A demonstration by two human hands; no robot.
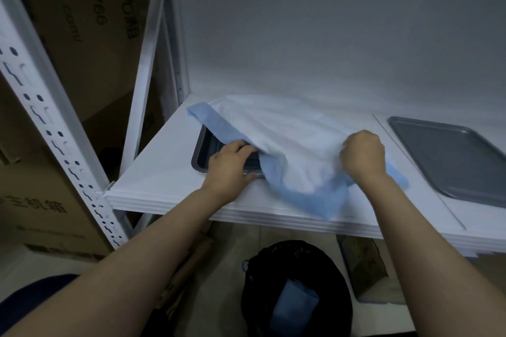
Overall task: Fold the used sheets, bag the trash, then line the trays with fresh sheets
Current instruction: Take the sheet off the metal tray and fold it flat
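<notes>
The white-and-blue sheet (287, 139) lay rumpled over the left tray (201, 153) on the white shelf (153, 172), hiding all but the tray's near left corner. The right hand (362, 156) was fisted around a bunch of the sheet. The left hand (230, 165) lay flat on the tray's rim, its fingertips lost under the sheet. A bare grey tray (451, 156) sat well apart to the right, cut off by the frame edge. Below the shelf, a black bin (254, 276) held a folded blue sheet (295, 306). Cardboard boxes (82, 22) stood behind the rack post (54, 131) on the left.
</notes>
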